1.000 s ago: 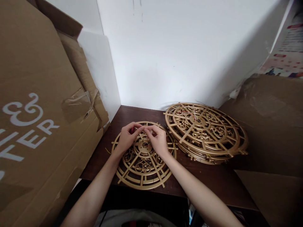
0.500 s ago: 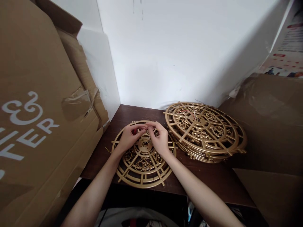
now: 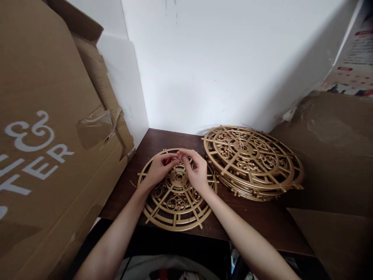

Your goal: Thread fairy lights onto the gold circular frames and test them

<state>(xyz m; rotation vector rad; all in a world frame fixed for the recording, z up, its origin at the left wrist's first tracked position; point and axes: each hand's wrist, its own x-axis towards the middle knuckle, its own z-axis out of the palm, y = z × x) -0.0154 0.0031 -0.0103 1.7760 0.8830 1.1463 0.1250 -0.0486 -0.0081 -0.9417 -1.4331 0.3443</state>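
A gold round openwork panel (image 3: pixel 176 181) with scrollwork and short spokes past its rim lies flat on the dark table. Both of my hands hover over its far half, fingertips meeting just beyond the hub. My left hand (image 3: pixel 159 168) is closed in a pinch, with a bit of red showing beside its fingers. Opposite it, my right hand (image 3: pixel 198 171) pinches too, its index finger reaching across to the left fingertips. Whatever is between them is too small to make out. Thin yellowish wire shows around the hub and at the panel's left edge.
To the right stands a stack of similar gold panels (image 3: pixel 236 146), with thin red and white wires on top. A large cardboard box (image 3: pixel 58 85) borders the left side, and more cardboard (image 3: pixel 335 155) the right. A white wall (image 3: pixel 210 70) rises behind the dark brown table (image 3: pixel 157 138).
The hands stay together over the panel, with only slight fingertip movement. The view has shifted very little; the panel and stack lie as before.
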